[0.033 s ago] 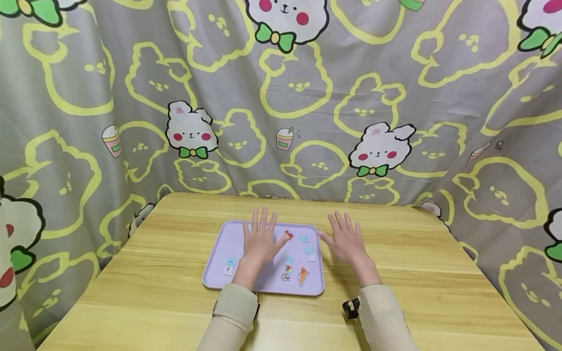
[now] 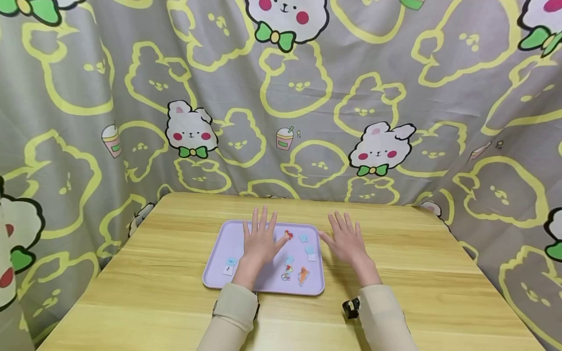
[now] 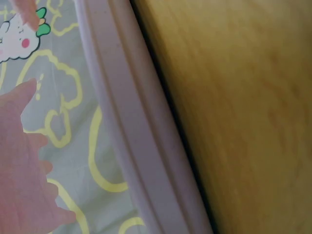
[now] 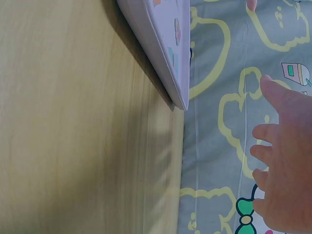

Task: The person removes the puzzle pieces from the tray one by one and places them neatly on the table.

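Note:
My left hand [image 2: 261, 246] is spread, palm down, above the lilac tray [image 2: 216, 253], holding nothing. My right hand [image 2: 348, 243] is also spread with nothing in it, just off the tray's right edge. Near the left thumb tip lies a small red sticker-like piece [image 2: 288, 234]. On the tray's right part lie an orange piece [image 2: 303, 276], a light blue piece [image 2: 304, 238], a blue-and-white piece [image 2: 310, 254] and a small multicoloured piece [image 2: 286, 276]. Another blue-and-white piece [image 2: 229, 269] lies at the lower left. The left hand and forearm cover part of the tray.
The tray stands on a wood-grain table [image 2: 421, 273]. A grey curtain [image 2: 307, 161] printed with rabbits and yellow outlines hangs behind the table and along both sides. A small black device [image 2: 351, 308] sits by the right wrist.

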Motion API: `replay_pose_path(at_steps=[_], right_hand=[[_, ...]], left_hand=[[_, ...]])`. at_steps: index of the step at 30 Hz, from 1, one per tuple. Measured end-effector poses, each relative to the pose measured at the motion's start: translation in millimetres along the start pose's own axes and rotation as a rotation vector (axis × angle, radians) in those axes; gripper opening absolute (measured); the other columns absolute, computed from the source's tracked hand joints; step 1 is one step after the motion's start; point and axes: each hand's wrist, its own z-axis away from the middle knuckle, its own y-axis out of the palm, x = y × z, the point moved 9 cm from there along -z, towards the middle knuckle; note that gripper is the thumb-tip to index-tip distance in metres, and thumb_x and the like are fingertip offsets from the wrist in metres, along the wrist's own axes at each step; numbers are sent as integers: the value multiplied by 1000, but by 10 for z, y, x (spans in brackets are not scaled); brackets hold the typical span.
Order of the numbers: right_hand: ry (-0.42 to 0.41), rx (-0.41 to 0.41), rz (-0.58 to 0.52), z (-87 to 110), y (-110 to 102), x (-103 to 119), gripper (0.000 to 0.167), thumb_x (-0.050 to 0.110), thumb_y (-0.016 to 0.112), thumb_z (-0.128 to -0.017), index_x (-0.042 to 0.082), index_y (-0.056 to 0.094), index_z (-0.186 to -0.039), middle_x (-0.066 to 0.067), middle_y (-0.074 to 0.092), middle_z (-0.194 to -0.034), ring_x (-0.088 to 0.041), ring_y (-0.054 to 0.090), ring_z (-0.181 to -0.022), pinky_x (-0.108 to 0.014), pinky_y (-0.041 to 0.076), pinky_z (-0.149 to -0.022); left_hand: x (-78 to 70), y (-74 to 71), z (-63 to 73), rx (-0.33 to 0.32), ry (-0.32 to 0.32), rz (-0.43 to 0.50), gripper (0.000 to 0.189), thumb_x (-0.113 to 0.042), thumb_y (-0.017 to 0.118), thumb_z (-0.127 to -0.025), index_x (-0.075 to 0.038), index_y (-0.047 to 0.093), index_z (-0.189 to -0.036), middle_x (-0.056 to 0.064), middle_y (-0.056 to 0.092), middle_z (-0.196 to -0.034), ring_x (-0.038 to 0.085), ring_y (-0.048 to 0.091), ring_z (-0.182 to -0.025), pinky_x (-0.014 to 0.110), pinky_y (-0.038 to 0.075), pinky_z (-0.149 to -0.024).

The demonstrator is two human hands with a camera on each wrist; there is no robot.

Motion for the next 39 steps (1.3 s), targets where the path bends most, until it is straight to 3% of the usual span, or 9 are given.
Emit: replay_pose_path(at_steps=[10, 19, 32, 39], right_hand=[[-3, 12, -31, 26, 47, 28, 73, 45, 44, -101, 5, 18, -156, -20, 13, -164, -42, 1, -152, -65, -4, -121], [-11, 25, -49, 23, 80, 46, 73, 45, 45, -101, 4, 18, -156, -21, 14, -163, -43, 3, -152, -65, -4, -121], [-25, 37, -80, 51, 133, 89, 72, 40, 48, -101, 2, 20, -155, -23, 18, -162, -44, 7, -151, -66, -5, -121], [-47, 46, -99, 52, 219, 129, 69, 37, 49, -101, 0, 24, -153, -24, 23, -160, -44, 11, -151, -67, -2, -121]], left_hand=[[8, 35, -14, 35, -9, -5, 79, -54, 52, -96, -19, 18, -158, 9, 0, -167, 34, -5, -155, 62, -2, -124], [32, 24, -31, 21, -1, -10, 79, -55, 51, -95, -19, 19, -158, 10, 3, -167, 34, -3, -155, 60, 0, -125], [131, 13, -6, 30, -20, 70, 86, -54, 55, -94, -17, 12, -159, 9, 1, -167, 32, -3, -155, 56, 4, -126], [239, -18, 5, 16, -35, 152, 91, -49, 57, -95, -10, 6, -158, 11, 4, -167, 33, 2, -155, 56, 7, -126]])
